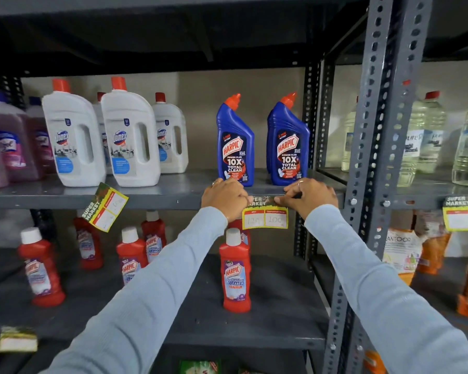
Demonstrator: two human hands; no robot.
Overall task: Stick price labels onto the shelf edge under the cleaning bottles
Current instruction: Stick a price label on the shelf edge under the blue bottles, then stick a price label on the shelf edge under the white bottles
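We see a grey metal rack against a beige wall, its shelf edge [160, 199] running across the middle. A price label [265, 215] hangs from that edge below two blue Harpic bottles [235, 141]. The left hand [223, 197] and right hand [310, 197] press curled fingers on the label's top corners. Another label [104, 206] hangs tilted under the white Domex bottles [73, 139].
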